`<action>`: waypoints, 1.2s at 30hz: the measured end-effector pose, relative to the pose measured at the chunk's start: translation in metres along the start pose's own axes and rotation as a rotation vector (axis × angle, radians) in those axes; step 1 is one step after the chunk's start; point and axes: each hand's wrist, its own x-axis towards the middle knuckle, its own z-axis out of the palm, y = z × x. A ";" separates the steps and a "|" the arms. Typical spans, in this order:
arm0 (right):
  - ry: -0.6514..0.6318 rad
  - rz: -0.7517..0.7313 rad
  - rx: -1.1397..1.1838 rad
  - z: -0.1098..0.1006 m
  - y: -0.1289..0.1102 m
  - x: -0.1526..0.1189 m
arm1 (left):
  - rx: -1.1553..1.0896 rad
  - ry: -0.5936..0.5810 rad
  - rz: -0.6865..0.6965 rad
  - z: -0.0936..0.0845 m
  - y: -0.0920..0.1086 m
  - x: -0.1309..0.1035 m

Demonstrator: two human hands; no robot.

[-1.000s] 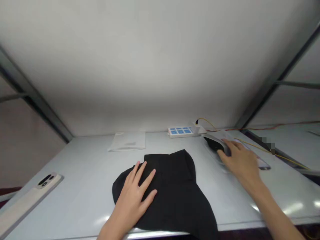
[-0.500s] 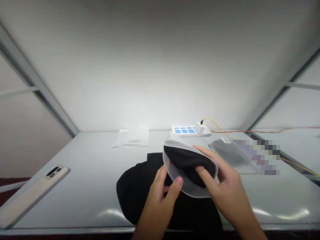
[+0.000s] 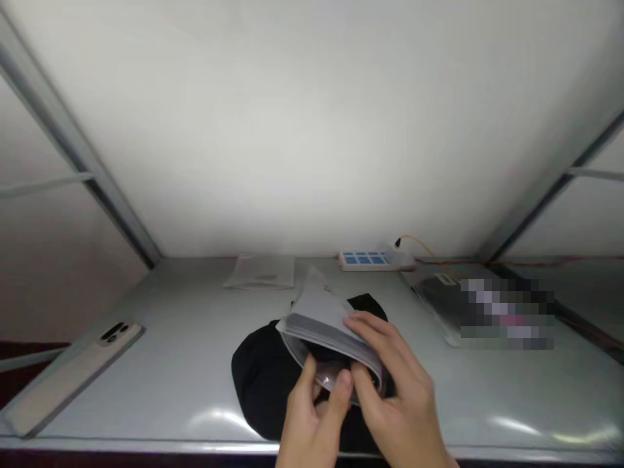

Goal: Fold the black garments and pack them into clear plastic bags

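A translucent white pouch (image 3: 324,309) is held up over the table's front middle, its mouth facing me and black material showing inside. My left hand (image 3: 316,413) pinches the lower left edge of the mouth between thumb and fingers. On the right side, my right hand (image 3: 397,390) grips the pouch, with fingers over its upper face and the thumb at the opening. Beneath the pouch and both hands, a black cloth item (image 3: 263,377) lies on the table, partly covered by them.
A pale phone-like object (image 3: 73,380) lies at left on the grey table (image 3: 180,338). Along the back are a flat translucent pouch (image 3: 262,272) and a white power strip (image 3: 365,261) with cables. At right lies a dark-filled pouch (image 3: 443,305), beside a pixelated patch.
The pouch has tilted, its mouth now narrower and lower, moved slightly left. My right hand has shifted left, closer to my left hand. The whole view has moved slightly.
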 end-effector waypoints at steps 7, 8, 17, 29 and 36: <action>-0.272 -0.097 0.101 -0.017 0.002 -0.013 | -0.279 0.099 -0.059 -0.009 0.016 0.011; -0.239 -0.028 0.129 -0.021 0.005 -0.009 | -0.287 0.086 -0.050 -0.011 0.014 0.011; -0.438 0.468 0.394 -0.011 0.049 0.045 | -0.296 -0.038 -0.083 -0.023 0.010 0.010; -0.226 0.318 0.199 0.060 0.111 0.115 | -0.636 0.220 -0.124 -0.050 -0.033 0.002; -0.510 -0.009 0.026 0.165 0.106 0.210 | -0.633 0.114 -0.127 -0.073 -0.045 0.004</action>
